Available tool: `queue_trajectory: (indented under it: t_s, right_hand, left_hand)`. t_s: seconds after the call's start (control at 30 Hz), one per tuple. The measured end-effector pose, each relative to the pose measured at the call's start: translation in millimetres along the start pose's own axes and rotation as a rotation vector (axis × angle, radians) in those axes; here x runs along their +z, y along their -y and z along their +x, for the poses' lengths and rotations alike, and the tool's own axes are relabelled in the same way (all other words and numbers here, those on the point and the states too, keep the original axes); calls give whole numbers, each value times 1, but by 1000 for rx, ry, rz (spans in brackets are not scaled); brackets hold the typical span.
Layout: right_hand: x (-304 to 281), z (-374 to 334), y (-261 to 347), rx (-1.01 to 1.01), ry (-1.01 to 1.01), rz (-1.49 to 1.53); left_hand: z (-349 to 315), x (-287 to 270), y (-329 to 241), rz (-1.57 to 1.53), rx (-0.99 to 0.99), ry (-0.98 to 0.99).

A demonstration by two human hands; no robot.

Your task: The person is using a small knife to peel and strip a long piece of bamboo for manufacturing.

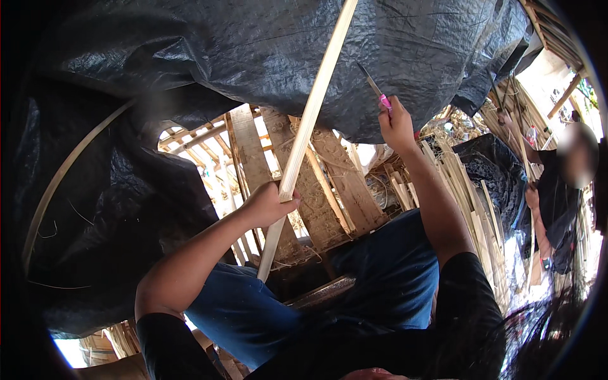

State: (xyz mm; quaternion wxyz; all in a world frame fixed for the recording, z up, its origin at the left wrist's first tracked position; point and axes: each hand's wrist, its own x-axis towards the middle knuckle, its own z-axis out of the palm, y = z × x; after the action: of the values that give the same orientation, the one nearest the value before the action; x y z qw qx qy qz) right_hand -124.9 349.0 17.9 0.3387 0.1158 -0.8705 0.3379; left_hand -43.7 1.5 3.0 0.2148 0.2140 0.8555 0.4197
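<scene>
My left hand is closed around a long pale strip of bamboo or wood. The strip slants from between my knees up past the top edge of the view. My right hand grips a knife by its pink handle, the narrow blade pointing up and to the left. The blade is apart from the strip, to its right, in front of a black plastic sheet.
Rough planks with curled shavings lie beyond my knees. A curved thin strip rests on the dark sheet at left. Many cut strips lean at right. Beyond them another person handles a long strip.
</scene>
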Motion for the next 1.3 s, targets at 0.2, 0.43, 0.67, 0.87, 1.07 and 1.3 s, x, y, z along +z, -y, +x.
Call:
queue_trajectory:
  t_s: [0.2,0.43,0.67,0.87,1.07,1.3]
  right_hand:
    - [7,6,28,-242,-51,-17]
    - [15,2,46,105,148,145]
    - [38,-2,34,79,106,170]
    - [40,-3,27,88,166,142]
    - [50,-7,20,111,236,240]
    - [39,-3,35,61,261,173]
  left_hand:
    - [6,4,10,-23,8,36]
    - [7,12,11,-304,-173,119]
    - [7,15,4,-266,-192,138]
    - [5,14,1,-283,-217,144]
    - [6,12,2,-179,-243,144]
    - [10,14,19,-7,-87,68]
